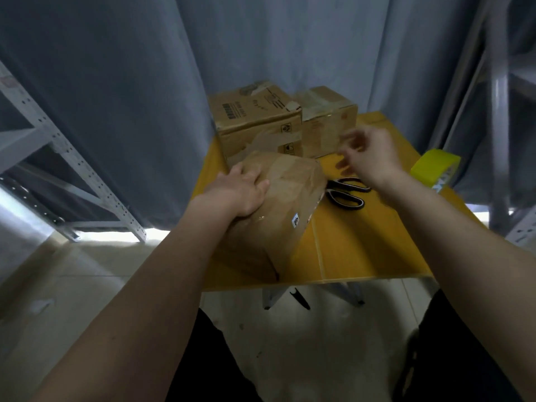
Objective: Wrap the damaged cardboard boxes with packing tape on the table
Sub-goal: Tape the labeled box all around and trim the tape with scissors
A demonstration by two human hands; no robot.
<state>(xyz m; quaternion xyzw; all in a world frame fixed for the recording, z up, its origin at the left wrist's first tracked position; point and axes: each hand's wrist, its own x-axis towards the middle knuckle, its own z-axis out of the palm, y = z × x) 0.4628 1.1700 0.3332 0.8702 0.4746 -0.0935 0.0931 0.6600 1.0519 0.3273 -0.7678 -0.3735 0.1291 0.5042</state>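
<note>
Left hand (242,192) presses near box (278,204); right hand (368,153) hovers beyond.

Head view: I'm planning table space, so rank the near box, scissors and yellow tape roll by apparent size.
1. Near box, largest, though nearness inflates it.
2. Scissors and yellow tape roll look alike; the roll sits at the table's edge, so I won't rank them.

A crumpled, tape-glossed brown cardboard box (278,204) lies nearest; two worn brown cardboard boxes (256,120) (329,120) stand touching behind it.
</note>
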